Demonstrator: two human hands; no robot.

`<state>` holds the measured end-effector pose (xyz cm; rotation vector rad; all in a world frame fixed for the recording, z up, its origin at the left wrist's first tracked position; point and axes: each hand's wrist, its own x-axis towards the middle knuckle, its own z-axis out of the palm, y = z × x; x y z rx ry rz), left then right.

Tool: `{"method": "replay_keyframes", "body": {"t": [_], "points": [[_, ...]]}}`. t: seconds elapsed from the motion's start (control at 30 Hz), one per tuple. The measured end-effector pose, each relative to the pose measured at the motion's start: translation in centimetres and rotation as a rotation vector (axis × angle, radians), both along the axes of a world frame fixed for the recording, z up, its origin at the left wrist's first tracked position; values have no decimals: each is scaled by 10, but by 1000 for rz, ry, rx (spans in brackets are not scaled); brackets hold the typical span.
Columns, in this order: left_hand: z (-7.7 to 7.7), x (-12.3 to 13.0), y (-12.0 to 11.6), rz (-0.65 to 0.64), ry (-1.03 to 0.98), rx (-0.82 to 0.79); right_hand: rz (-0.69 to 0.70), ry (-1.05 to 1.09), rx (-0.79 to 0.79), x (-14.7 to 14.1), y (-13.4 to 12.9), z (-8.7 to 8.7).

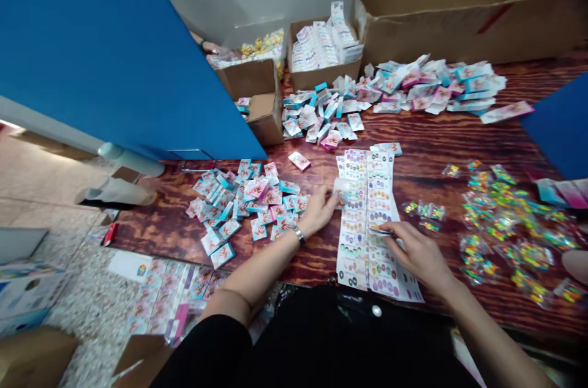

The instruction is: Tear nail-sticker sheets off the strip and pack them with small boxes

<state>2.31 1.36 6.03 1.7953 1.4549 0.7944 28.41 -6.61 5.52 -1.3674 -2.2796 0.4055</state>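
Note:
My left hand [319,212] pinches a small translucent white piece [341,188] at the left edge of a long stack of printed sheets [367,235] with rows of nail-like designs. My right hand [416,253] rests over the sheets, its fingertips gripping a thin dark-edged strip [379,230]. Left of my left hand lies a heap of small teal-and-white packets [243,201]. To the right of my right hand, small clear bags of multicoloured items [505,229] are scattered. A loose pink-and-white packet [299,161] lies above my left hand.
The reddish wood-grain table [427,137] holds a further packet heap [390,91]. Behind stand cardboard boxes [321,51], [468,8]. A blue panel [105,51] blocks the upper left, and a co-worker's hand [206,46] shows behind it. Cartons and printed cards [169,296] sit on the floor at lower left.

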Motion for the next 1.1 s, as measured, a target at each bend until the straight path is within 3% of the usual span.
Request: {"method": "replay_keyframes", "body": {"t": [0.07,0.17,0.33,0.43,0.53,0.7,0.87,1.1], "points": [[-11,-4,-14,65,-14,-45,30,16,14,-4,4,2],[-16,-27,-15,132,15,-62,57,45,33,-9,8,4],[-8,-76,0,176,9,-80,67,59,29,-14,6,4],[-1,-89,8,185,-40,-76,40,60,42,-16,5,7],[9,-85,9,144,-156,-116,32,79,53,-19,8,20],[32,-48,-8,-101,-473,-406,20,112,171,-32,22,57],[42,-22,-23,-296,-358,-344,63,-88,396,-48,38,79],[36,-22,-22,-334,-352,-315,227,-346,528,-49,38,81]]}}
